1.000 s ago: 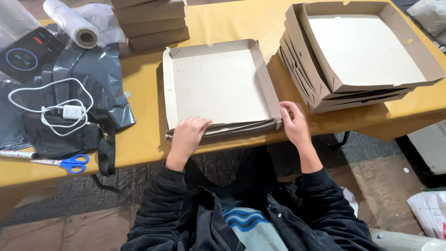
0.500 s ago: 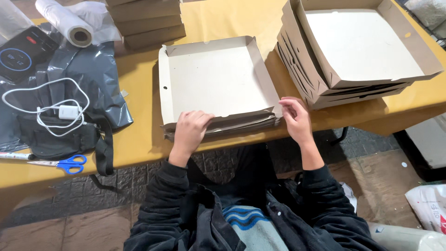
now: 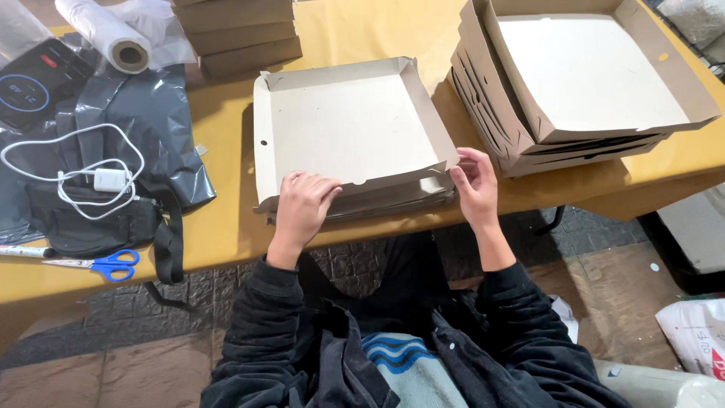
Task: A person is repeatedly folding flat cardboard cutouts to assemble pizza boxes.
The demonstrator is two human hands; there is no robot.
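Open cardboard box (image 3: 343, 125): flat, square, pale inside, side walls folded up; lies at the near edge of the yellow table (image 3: 226, 227), directly before the seated person, on top of a few flat cardboard blanks (image 3: 393, 202).

Left hand (image 3: 302, 208): fingers curled over the box's near wall at its left end, gripping the cardboard edge.

Right hand (image 3: 474, 185): at the near right corner of the same box, fingertips pinching the corner flap.

Stack of finished open boxes (image 3: 596, 75): nested one in another, to the right of the box in hand, just beside it.

Pile of brown flat cardboard (image 3: 238, 34): far side of the table, behind the box.

Roll of clear plastic film (image 3: 106, 34): far left.

Grey plastic bag (image 3: 162, 128): spread out on the left part of the table; on it a white charger with coiled cable (image 3: 102, 180) and a dark phone (image 3: 34, 83) with a lit screen.

Black pouch with strap (image 3: 91, 223): near the left edge.

Blue-handled scissors (image 3: 106, 264): at the table's near left edge, well apart from both hands.
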